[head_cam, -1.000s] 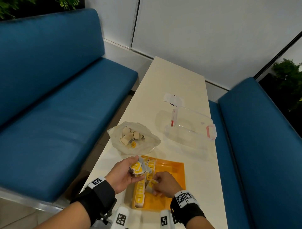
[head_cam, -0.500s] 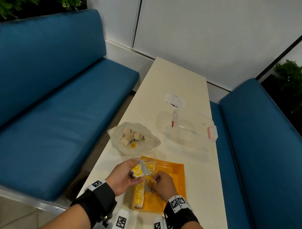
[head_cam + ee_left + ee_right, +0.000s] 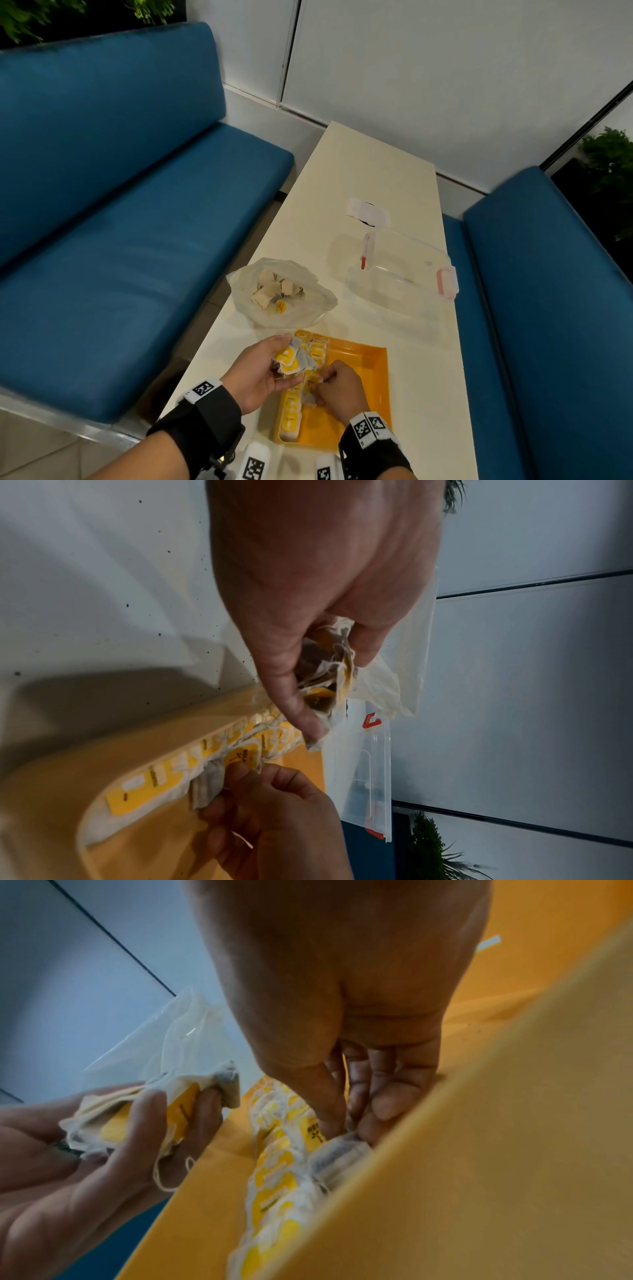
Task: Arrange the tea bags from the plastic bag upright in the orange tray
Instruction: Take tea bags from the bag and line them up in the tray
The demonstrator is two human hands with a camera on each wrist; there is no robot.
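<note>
The orange tray (image 3: pixel 371 380) lies on the near end of the table, with a row of yellow-tagged tea bags (image 3: pixel 291 409) standing along its left wall. My left hand (image 3: pixel 263 368) hovers at the tray's far left corner and grips a bunch of tea bags (image 3: pixel 289 358), also seen as the bunch of tea bags (image 3: pixel 137 1118). My right hand (image 3: pixel 337 385) is down in the tray and pinches one tea bag (image 3: pixel 240 758) against the row; that tea bag (image 3: pixel 337 1146) sits under my fingertips. The plastic bag (image 3: pixel 281 294) with more tea bags lies just beyond the tray.
A clear plastic container (image 3: pixel 402 270) with red clips lies on the table to the right, beyond the tray. A small white paper (image 3: pixel 368 212) sits farther back. Blue benches (image 3: pixel 137 240) flank the narrow table (image 3: pixel 359 171) on both sides.
My right hand has slid a little deeper and leftward into the tray against the row of tea bags. The left hand stays at the corner, holding its bunch.
</note>
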